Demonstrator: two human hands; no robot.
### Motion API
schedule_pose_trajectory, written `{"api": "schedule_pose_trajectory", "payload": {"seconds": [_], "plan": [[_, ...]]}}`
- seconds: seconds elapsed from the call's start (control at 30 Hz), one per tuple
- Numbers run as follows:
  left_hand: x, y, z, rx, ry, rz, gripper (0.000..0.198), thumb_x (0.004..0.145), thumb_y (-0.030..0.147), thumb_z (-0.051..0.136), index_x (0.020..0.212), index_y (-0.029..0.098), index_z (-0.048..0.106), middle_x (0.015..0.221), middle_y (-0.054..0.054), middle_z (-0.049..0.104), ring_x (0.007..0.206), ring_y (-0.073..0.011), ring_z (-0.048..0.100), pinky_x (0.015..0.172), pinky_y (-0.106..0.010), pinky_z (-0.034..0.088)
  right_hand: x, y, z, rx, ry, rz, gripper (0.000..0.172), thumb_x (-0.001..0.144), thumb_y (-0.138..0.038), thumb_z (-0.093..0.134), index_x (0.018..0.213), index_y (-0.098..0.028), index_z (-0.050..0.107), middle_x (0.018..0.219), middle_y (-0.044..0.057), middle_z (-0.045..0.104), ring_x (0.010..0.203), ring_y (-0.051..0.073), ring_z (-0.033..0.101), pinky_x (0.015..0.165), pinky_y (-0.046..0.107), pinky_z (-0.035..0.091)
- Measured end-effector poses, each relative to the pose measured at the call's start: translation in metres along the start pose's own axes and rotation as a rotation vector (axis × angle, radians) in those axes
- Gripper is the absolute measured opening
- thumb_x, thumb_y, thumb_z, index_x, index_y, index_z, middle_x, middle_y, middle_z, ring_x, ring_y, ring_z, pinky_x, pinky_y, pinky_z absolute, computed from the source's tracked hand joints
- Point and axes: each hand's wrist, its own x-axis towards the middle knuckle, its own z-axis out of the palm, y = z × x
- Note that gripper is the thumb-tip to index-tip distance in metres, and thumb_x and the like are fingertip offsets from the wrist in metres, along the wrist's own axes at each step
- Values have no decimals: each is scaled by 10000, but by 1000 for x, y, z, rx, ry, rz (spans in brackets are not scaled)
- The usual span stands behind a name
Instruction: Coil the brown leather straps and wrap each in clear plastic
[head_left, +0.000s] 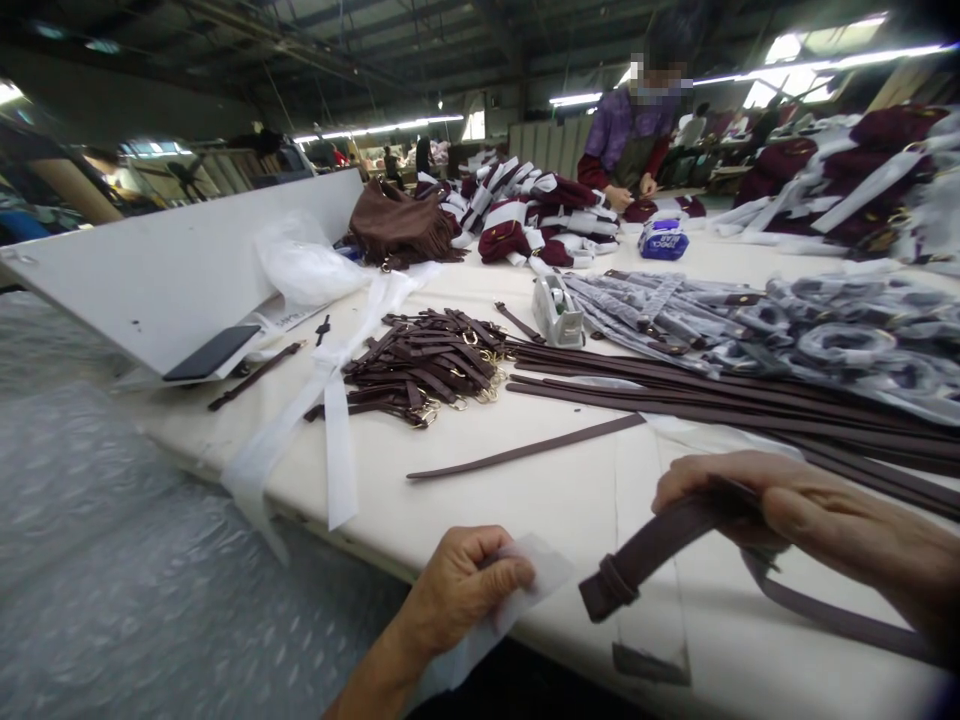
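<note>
Both my hands closed: left hand (461, 590) fingers pinch thin white sheet (544, 568), right hand (817, 525) fingers wrap brown strap (660, 545), looped end over near table (570, 500) edge. I judge: strap end flat, sheet taut, clear of strap pile (427, 365) beyond.

This is a factory workshop for leather bags. A long pale desk (585, 490) runs across the frame, strewn with a heap of short brown straps with gold clasps (427, 365), a row of long straps (712, 395) and a looped strap (645, 555) at the lower right. A finished fringed bag (397, 230) sits upper centre beside piles of paper-wrapped maroon bags (540, 215), and a tape dispenser (559, 310) stands mid-desk. At the far end a co-worker (626, 140) bends over more bags. Strip lights (375, 130) hang under a dark girdered roof.
</note>
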Motion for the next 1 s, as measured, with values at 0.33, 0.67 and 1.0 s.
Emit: {"api": "schedule_pose_trajectory", "payload": {"seconds": [0.33,0.67,1.0], "plan": [[1,-1,4,-7,-36,1,391,674,475,677,615,106,561,479,45,428,412,-47,343,397,-177,228,-3,-5,-2,-134,80,111,408,823,-588,408,757,-240,610,693,52,571,635,203,503,543,295,400],[2,-1,3,-26,-26,-18,407,655,487,693,671,96,581,518,38,450,426,-45,365,395,-168,255,-6,-1,3,-79,-63,106,332,860,-479,449,787,-219,642,736,43,614,699,188,549,622,263,419],[-1,0,0,-28,-48,-8,414,642,495,703,648,105,562,466,49,426,397,-43,344,379,-167,224,-7,1,0,-135,-191,113,335,890,-456,413,801,-211,625,737,35,613,698,158,561,629,259,400]]}}
